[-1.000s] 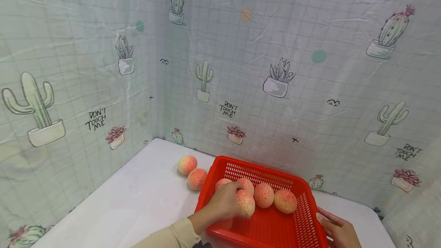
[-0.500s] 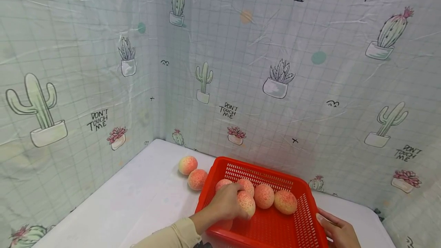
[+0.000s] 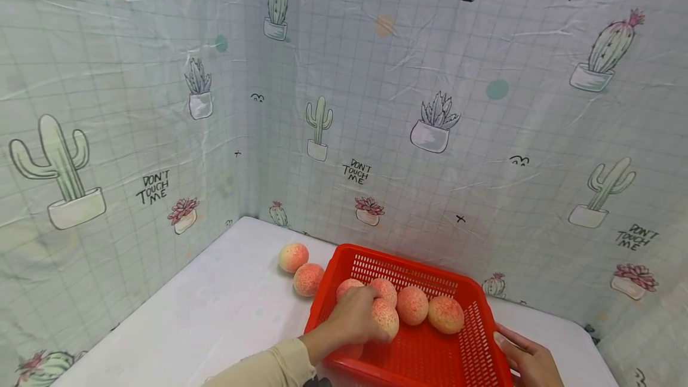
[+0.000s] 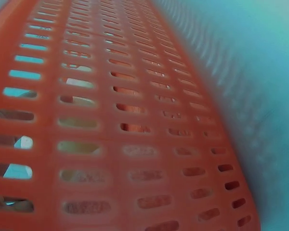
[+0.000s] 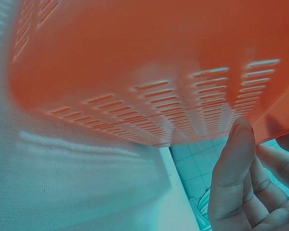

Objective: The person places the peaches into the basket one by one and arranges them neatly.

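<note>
My left hand [image 3: 352, 318] reaches into a red plastic basket [image 3: 408, 257] and grips a yellow-pink peach [image 3: 385, 319] with its fingers and thumb. Several other peaches lie in the basket, among them a pink one [image 3: 412, 305] and a more oval one [image 3: 446, 315]. Part of another peach [image 3: 349, 351] shows below my left wrist. At the basket's right side, my right hand [image 3: 531, 360] holds the rim, thumb on top. The right wrist view shows that thumb [image 5: 233, 168] by the basket's edge. In the left wrist view the slotted wall [image 4: 101, 139] hides the left hand.
Two peaches stand outside the basket on the white table [image 3: 236, 303]: a yellow-pink one [image 3: 293, 257] and a pinker one [image 3: 309, 279] close to its left wall. A cactus-print curtain [image 3: 376, 106] encloses the back and sides. Floor tiles [image 5: 197, 159] show past the table's edge.
</note>
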### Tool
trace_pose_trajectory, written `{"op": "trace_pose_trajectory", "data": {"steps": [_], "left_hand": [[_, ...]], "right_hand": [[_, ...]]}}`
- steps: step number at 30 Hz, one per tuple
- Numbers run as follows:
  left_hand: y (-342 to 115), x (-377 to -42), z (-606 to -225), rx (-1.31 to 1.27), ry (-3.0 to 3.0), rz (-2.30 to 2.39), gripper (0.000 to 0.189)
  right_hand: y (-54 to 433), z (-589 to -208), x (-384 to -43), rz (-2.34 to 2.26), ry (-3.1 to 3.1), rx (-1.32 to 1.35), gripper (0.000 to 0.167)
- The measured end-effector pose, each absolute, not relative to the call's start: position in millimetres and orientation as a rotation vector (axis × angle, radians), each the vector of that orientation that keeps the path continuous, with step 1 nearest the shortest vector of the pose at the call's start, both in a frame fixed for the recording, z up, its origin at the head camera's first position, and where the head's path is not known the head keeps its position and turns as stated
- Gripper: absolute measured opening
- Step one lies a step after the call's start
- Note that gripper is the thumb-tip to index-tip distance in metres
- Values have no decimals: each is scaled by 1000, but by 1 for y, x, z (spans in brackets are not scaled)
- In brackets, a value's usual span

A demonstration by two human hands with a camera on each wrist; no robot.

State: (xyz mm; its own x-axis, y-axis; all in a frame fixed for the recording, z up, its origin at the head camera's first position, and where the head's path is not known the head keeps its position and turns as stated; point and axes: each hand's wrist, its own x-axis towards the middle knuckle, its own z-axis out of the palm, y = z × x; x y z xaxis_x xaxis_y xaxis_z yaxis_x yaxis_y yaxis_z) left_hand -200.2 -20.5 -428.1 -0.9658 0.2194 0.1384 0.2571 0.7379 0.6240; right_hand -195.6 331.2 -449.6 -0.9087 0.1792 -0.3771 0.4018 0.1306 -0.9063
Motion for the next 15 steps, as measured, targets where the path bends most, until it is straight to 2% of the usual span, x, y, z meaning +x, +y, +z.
{"op": "trace_pose_trajectory", "data": {"steps": [15], "left_hand": [[-10,-200,-427,-309,-2911,-939,79]], "right_hand": [[330,-449,-195,-1880,2220,591,83]]}}
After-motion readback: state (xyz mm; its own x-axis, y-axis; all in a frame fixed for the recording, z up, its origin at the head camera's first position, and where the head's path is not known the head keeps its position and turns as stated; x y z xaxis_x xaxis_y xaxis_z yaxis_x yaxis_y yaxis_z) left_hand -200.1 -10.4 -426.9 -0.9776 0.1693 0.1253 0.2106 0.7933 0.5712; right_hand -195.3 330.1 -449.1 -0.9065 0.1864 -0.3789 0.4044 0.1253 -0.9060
